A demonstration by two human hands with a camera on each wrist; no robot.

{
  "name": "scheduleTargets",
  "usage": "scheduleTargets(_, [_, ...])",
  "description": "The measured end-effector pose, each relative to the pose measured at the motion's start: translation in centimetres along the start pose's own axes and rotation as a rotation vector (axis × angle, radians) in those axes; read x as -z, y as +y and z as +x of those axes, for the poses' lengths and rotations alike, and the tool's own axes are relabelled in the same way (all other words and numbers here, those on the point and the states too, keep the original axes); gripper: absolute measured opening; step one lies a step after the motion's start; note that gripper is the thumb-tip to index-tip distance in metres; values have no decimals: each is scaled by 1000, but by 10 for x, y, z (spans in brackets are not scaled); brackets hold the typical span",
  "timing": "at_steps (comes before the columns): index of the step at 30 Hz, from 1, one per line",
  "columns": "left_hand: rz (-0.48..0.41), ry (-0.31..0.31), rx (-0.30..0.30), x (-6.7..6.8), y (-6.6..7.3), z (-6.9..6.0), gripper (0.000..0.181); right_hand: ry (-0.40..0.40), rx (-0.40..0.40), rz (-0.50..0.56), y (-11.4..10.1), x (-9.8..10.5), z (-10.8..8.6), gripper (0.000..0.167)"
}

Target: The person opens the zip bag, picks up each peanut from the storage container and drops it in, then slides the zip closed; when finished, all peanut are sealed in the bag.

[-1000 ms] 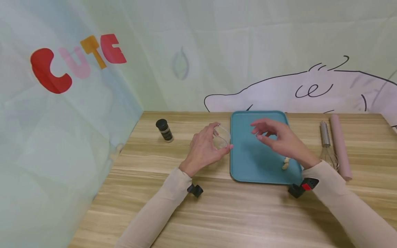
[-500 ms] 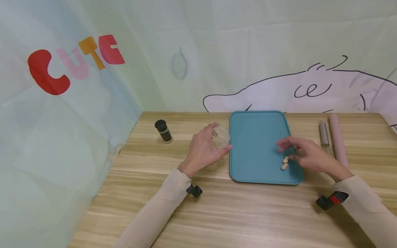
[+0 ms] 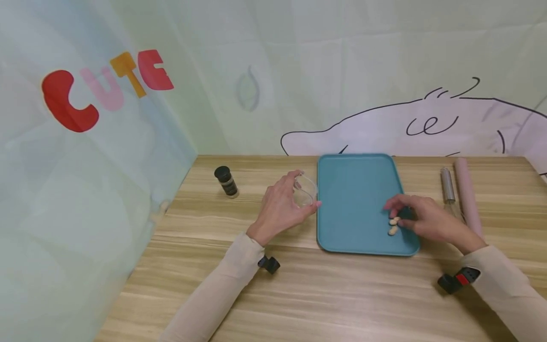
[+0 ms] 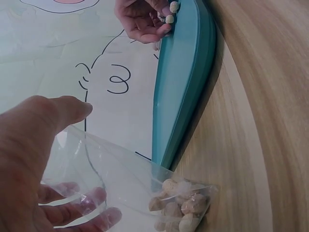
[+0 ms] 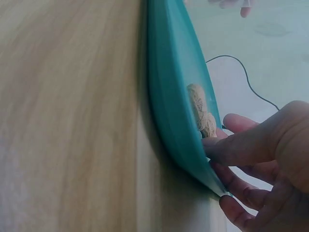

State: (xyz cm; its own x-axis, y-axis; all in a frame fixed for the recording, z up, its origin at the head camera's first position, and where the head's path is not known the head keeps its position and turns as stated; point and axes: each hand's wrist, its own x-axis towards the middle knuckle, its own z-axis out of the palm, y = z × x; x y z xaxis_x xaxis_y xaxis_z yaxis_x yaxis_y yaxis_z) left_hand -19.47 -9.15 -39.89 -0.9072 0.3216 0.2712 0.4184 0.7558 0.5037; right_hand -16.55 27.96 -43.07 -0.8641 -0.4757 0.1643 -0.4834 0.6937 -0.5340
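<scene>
My left hand (image 3: 279, 204) holds a clear plastic bag (image 3: 305, 190) beside the tray's left edge, thumb and fingers curved about its open mouth. Several peanuts (image 4: 181, 205) lie in the bag's bottom corner, best seen in the left wrist view. On the right part of the blue tray (image 3: 354, 190) my right hand (image 3: 427, 218) pinches a peanut (image 3: 395, 221) between thumb and fingers. Another peanut (image 3: 392, 231) lies on the tray just in front of it. In the right wrist view the thumb is against a peanut (image 5: 207, 124), and the fingertips behind are partly hidden.
A black-capped seasoning jar (image 3: 226, 182) stands at the left on the wooden table (image 3: 325, 294). To the right of the tray lie a whisk (image 3: 447, 187) and a pink rolling pin (image 3: 467, 194). A printed cloth (image 3: 299, 71) hangs behind the table.
My right hand has moved right and down from above the tray's middle to the peanuts, and its fingers have closed on one, which has turned slightly. My left hand stays with the bag.
</scene>
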Motion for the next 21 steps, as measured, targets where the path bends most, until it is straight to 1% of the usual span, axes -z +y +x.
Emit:
scheduleTargets(5, [2,-1,5,-1,0,0,88,9,-21,-11,-5,2,4,33])
scheduleTargets(7, [1,0,5,-1,0,-1,88,7,-34,-5,-10,3,8,32])
scheduleTargets(10, [1,1,4,-1,0,-1,88,20,-32,12,-20,6,16,30])
scheduleTargets(13, [3,3,1,-1,0,-1,88,40,-16,31,-32,8,26,28])
scheduleTargets(17, [8,7,-1,-2,0,-1,88,60,15,87,-48,8,43,31])
scheduleTargets(21, [15,6,-1,-3,1,-1,89,66,6,144,-65,6,62,35])
